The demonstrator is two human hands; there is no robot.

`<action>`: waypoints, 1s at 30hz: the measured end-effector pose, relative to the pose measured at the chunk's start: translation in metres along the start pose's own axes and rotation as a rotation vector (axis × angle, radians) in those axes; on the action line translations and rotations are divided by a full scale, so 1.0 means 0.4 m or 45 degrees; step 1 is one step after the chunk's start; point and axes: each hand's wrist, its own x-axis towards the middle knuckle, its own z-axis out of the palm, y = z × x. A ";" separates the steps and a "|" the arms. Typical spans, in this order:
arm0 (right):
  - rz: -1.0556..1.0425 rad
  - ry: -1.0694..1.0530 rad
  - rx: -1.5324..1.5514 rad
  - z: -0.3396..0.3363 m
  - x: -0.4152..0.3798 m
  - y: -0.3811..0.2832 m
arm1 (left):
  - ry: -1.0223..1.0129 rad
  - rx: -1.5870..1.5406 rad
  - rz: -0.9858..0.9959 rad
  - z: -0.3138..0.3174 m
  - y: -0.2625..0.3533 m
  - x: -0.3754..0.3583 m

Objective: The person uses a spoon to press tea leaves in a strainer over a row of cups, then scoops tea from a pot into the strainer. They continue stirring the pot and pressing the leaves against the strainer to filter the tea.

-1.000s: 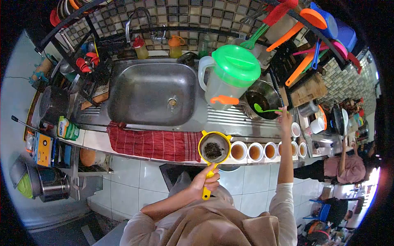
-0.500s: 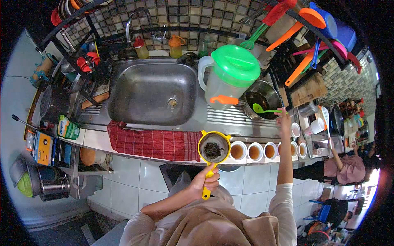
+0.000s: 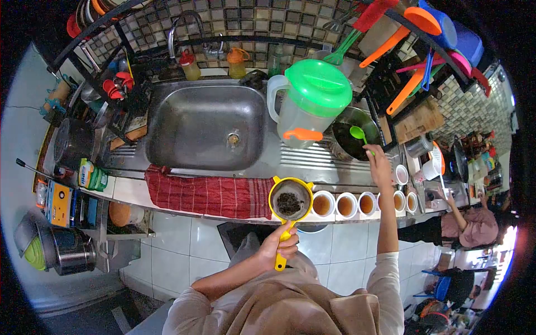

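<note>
My left hand (image 3: 282, 244) is closed round the yellow handle of a strainer (image 3: 300, 194), held level at the counter's front edge. Dark, wet-looking leaves (image 3: 288, 205) lie in its mesh. In my right hand (image 3: 381, 166) is the handle of a lime-green ladle (image 3: 357, 132), its bowl over the inside of a steel pot (image 3: 365, 118) holding dark liquid. Below that hand runs a row of several white cups of brown liquid; one cup (image 3: 323, 204) stands just right of the strainer, and my right forearm partly covers another.
A clear pitcher (image 3: 297, 120) with a green lid stands left of the pot, by the steel sink (image 3: 204, 123). A red checked cloth (image 3: 209, 194) lies along the counter edge. Utensils hang from a rack at upper right. Another person (image 3: 472, 228) works farther right.
The ladle has tilted, its handle now pointing toward me, and its bowl has risen slightly up and right. My right hand has shifted slightly left. The strainer has hardly moved.
</note>
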 end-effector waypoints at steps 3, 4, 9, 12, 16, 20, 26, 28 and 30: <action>0.015 0.064 -0.049 -0.010 -0.001 -0.022 | 0.012 0.003 0.001 -0.002 0.000 0.000; 0.014 0.063 -0.050 -0.007 0.002 -0.018 | 0.000 -0.001 0.001 -0.002 0.001 0.000; 0.336 0.526 0.515 0.000 0.009 0.015 | -0.011 0.003 0.000 -0.005 0.001 0.002; 0.497 0.652 1.121 -0.025 0.018 0.005 | -0.024 0.007 -0.001 -0.011 0.002 0.002; 0.533 0.672 1.304 -0.065 0.004 -0.027 | 0.016 0.032 0.004 0.002 0.005 -0.005; 0.579 0.711 1.533 -0.092 -0.020 -0.147 | -0.013 0.033 -0.003 -0.006 0.007 -0.003; 0.219 0.217 1.375 -0.047 -0.126 -0.285 | 0.016 0.036 -0.028 -0.001 0.011 -0.007; 0.073 0.089 1.354 -0.033 -0.135 -0.306 | 0.008 0.028 -0.036 -0.005 0.010 -0.006; -0.584 0.062 0.876 -0.037 -0.131 -0.335 | 0.012 0.028 -0.036 -0.007 0.009 -0.007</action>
